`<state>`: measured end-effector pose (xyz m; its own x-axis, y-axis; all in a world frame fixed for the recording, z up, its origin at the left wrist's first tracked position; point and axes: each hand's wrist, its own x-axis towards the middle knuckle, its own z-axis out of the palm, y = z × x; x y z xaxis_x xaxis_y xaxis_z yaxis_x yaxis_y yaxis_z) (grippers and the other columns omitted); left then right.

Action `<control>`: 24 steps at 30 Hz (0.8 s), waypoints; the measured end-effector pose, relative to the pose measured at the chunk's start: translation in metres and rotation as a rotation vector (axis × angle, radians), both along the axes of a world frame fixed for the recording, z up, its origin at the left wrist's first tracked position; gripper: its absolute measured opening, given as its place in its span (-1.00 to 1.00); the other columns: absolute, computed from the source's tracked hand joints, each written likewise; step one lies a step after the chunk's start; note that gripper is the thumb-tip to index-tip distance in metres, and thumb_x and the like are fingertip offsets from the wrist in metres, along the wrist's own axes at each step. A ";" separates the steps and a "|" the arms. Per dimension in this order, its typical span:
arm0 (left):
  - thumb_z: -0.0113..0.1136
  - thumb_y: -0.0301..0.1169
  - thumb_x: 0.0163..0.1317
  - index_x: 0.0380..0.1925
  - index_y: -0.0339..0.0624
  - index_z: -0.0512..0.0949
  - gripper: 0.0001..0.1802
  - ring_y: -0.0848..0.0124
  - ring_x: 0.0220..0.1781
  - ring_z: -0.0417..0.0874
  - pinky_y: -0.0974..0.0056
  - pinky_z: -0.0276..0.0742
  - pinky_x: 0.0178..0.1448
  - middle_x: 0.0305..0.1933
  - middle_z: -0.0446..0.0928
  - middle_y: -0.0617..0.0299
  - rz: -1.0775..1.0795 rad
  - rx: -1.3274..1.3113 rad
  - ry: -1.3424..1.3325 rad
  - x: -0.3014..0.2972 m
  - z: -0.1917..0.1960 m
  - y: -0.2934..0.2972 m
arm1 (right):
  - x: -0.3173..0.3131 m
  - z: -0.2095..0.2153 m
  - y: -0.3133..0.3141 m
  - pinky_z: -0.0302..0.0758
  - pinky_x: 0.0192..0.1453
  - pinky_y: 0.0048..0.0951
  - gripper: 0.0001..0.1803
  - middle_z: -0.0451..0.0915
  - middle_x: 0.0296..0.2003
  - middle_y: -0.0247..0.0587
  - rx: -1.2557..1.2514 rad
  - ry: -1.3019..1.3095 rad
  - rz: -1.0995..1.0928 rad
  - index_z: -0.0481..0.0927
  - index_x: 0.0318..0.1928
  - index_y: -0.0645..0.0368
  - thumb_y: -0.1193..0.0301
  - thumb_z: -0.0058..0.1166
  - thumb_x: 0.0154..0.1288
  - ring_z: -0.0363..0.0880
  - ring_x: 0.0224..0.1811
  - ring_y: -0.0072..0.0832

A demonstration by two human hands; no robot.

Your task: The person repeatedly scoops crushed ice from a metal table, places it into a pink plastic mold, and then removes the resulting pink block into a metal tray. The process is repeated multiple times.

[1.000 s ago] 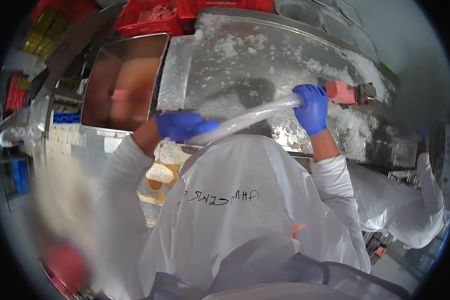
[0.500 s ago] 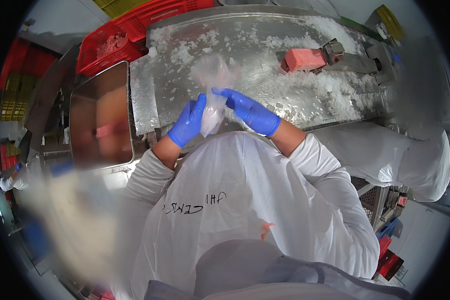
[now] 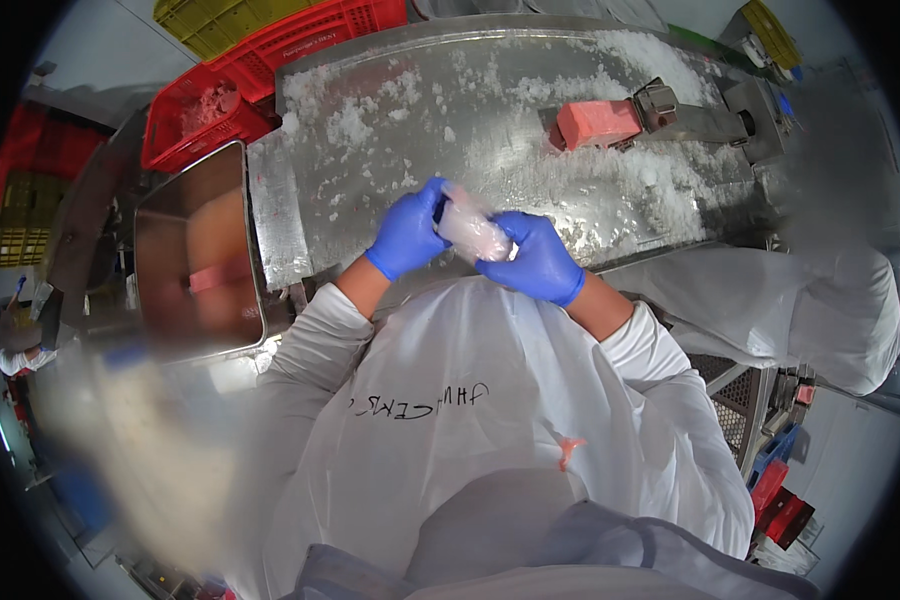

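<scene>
Between my blue-gloved hands is a clear plastic bag (image 3: 470, 226), bunched into a compact pale-pink bundle; what lies inside it is too blurred to name. My left hand (image 3: 409, 232) grips its left end, thumb and fingers closed on the plastic. On the right end, my right hand (image 3: 536, 258) holds the bag with curled fingers. Both hands are just above the near edge of the metal table (image 3: 370, 190), close to my white apron (image 3: 450, 350).
Crushed ice (image 3: 660, 180) lies scattered over the tabletop. A pink block (image 3: 598, 124) sits by a metal fixture (image 3: 658, 105) at the right. On the left are a metal basin (image 3: 255, 290) and a red crate (image 3: 206, 140) with pinkish contents. A white-clad person (image 3: 20, 355) is far left.
The bag hung long and loose between my hands; now it is gathered into a short bundle. My right hand has come lower and nearer to me, and the left has shifted slightly right.
</scene>
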<state>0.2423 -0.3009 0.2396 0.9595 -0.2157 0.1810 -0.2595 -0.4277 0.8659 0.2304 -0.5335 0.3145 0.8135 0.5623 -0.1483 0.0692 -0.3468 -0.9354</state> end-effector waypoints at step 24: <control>0.23 0.09 0.45 0.05 -0.23 0.68 -0.43 0.28 -0.11 0.69 0.18 0.58 0.07 -0.15 0.71 0.08 -0.327 0.191 0.554 0.258 -0.020 -0.157 | 0.361 -0.060 -0.212 0.53 0.22 -0.38 -0.22 0.75 -0.11 -0.27 -0.213 0.004 -0.161 0.63 0.26 0.28 -0.18 0.27 0.38 0.66 0.00 -0.49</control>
<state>0.5006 -0.4576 0.2198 0.7795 -0.4902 -0.3899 0.0597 -0.5614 0.8254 0.5909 -0.7454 0.2546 0.8889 0.3817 -0.2532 -0.0065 -0.5423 -0.8402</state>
